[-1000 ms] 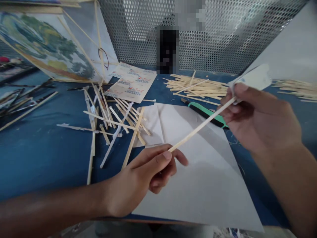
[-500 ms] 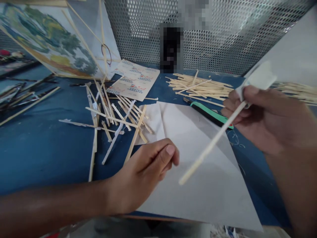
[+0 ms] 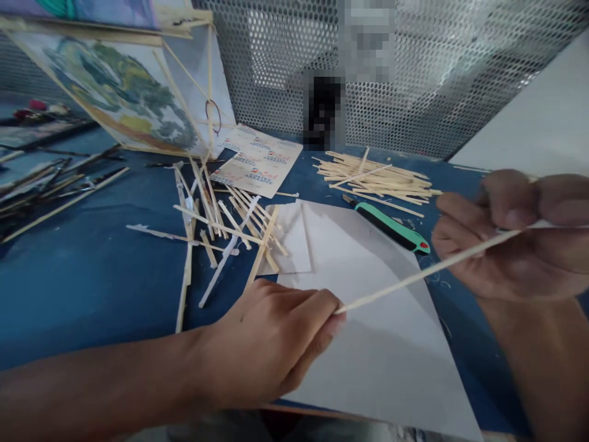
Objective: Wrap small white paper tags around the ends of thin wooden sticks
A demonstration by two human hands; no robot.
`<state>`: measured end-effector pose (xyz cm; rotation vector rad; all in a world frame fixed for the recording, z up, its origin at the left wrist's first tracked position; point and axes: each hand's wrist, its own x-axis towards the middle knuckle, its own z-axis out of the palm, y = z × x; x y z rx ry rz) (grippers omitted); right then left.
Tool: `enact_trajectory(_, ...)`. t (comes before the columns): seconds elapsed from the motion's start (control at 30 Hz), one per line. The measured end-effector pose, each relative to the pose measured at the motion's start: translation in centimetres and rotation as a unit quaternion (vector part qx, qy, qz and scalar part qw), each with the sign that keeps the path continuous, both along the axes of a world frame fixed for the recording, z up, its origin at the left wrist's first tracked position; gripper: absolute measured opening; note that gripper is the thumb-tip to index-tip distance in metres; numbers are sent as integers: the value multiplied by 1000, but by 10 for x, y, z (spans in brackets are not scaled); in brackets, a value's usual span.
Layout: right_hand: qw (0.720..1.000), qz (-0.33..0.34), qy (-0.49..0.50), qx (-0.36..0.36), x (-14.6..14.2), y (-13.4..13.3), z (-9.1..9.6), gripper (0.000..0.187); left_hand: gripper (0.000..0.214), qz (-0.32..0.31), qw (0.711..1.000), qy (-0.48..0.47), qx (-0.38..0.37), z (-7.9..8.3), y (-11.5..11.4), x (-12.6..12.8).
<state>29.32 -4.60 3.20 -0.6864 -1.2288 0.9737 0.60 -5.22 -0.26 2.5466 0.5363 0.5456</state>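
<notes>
A thin pale wooden stick (image 3: 427,269) stretches across the middle of the view, above a white paper sheet (image 3: 391,350). My left hand (image 3: 271,341) pinches the stick's near end with fingers closed. My right hand (image 3: 510,239), at the right edge, is closed around the stick's far end. Whether it also holds something else is hidden by blur. Both hands hover over the blue table (image 3: 83,276).
A green-handled knife (image 3: 391,227) lies just beyond the paper. Loose sticks (image 3: 221,221) are scattered to the left and a neat pile of sticks (image 3: 377,172) lies behind. A painted kite frame (image 3: 124,92) leans at the back left, printed cards (image 3: 260,159) beside it, a perforated metal screen (image 3: 414,67) behind.
My left hand let go of the stick half a second ago, then took its near end again. My right hand moved right and lower, tilting the stick flatter.
</notes>
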Motion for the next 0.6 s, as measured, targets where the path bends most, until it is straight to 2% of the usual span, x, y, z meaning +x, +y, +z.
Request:
enact_trajectory(0.13,1000,-5,3,-19,-8,-4,4,19,20,19,991,-56,120,-3,-1,1)
enact_trajectory(0.27,995,-69,47,-53,-19,-8,8,32,12,47,986,-54,151,-4,1,2)
enact_trajectory(0.43,988,-124,66,-63,-18,-9,6,32,10,86,969,-70,218,-6,2,2)
enact_trajectory(0.5,986,-139,44,-82,-13,-10,6,32,10,97,968,-57,226,-5,3,2)
enact_trajectory(0.6,981,-162,16,-103,-3,-12,9,34,16,98,978,-2,184,-3,4,0)
